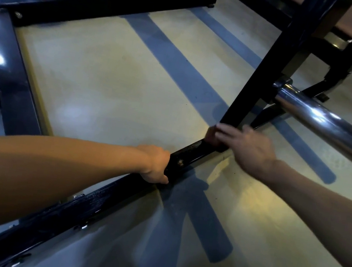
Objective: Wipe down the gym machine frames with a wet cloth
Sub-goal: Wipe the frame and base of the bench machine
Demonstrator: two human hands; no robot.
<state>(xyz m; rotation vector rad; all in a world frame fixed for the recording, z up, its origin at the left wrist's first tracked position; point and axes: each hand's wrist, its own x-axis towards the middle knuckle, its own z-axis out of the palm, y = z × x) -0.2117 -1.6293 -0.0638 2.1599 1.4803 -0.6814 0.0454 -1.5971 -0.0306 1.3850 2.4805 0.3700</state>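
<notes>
One black machine frame is lying across the view, counted as four visible members: a left floor rail (12,77), a far cross rail (112,2), a near floor bar (101,200) running diagonally, and one slanted upright (270,62) rising from it. One chrome sleeve (329,126) is projecting from the upright toward the right edge. Two bare hands are showing.

The left hand (156,164) is gripping the near floor bar, its fingers curling over the far side of the bar and the thumb (159,180) tucking under the near edge. A glossy stretch of bar with a pale speck is lying just beyond these fingers, between the two hands.

The right hand (244,143) is resting at the joint where the upright meets the floor bar, fingers (223,132) bent over a dark wad that is probably the cloth (212,138), pressing it against the bar. The chrome sleeve is passing just above and right of these fingers, apart from them.

Motion blur is smearing the right hand, so the exact spread of its fingers cannot be told. The cloth is mostly hidden under the hand. The upright's top, the sleeve's end and both forearms are being cut off by the frame edges. The floor (114,83) is carrying blue shadow bands.
</notes>
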